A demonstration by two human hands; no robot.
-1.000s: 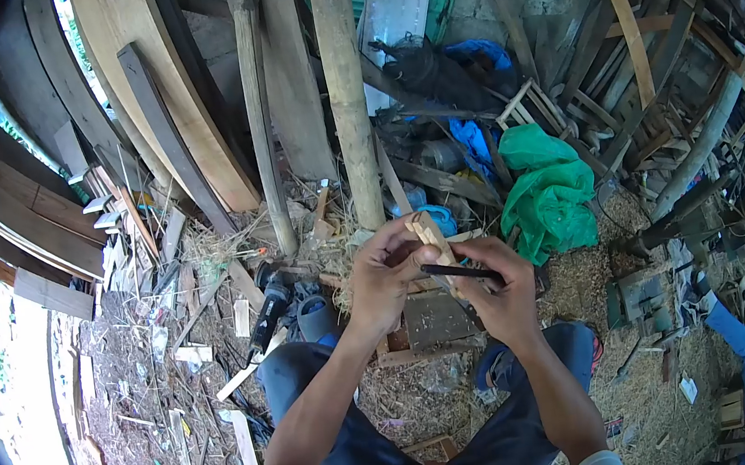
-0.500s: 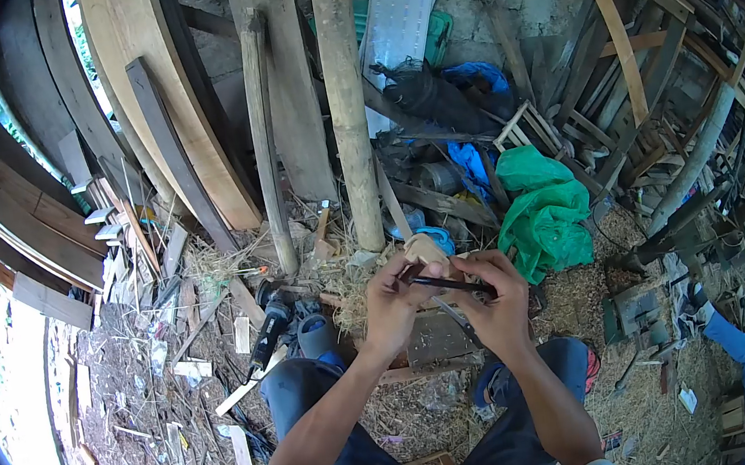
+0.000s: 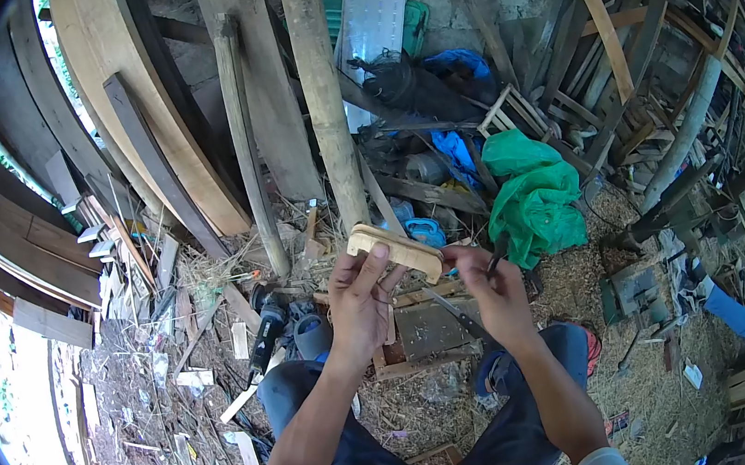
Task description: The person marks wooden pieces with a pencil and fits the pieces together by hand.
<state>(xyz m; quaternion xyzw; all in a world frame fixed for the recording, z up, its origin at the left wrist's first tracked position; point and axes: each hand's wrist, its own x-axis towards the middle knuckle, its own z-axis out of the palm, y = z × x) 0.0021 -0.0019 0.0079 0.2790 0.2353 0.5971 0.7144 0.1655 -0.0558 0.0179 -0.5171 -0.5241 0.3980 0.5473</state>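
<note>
My left hand [image 3: 360, 301] grips a small carved piece of pale wood [image 3: 398, 252], its thumb pressed on the face. The piece is long, with a scalloped lower edge, and it tilts down to the right. My right hand [image 3: 495, 296] is closed around a slim dark pen-shaped tool [image 3: 497, 252], mostly hidden by the fingers. Its fingertips are close to the right end of the wood. Below, a narrow metal blade [image 3: 453, 308] slants above a wooden box [image 3: 432, 335]; whether the right hand also holds it, I cannot tell.
An angle grinder [image 3: 268, 332] lies left of my knees, by a grey sandal [image 3: 313, 335]. A green plastic bag [image 3: 536, 198] sits on the right. Boards [image 3: 186, 153] and a bamboo post [image 3: 324, 99] stand ahead. Scraps and shavings cover the floor. Another person's blue-clad leg [image 3: 740, 331] shows far right.
The hands have moved apart. My left hand has lifted and turned the wood so its scalloped side shows. The dark tool has swung from lying across the wood to upright in my right hand.
</note>
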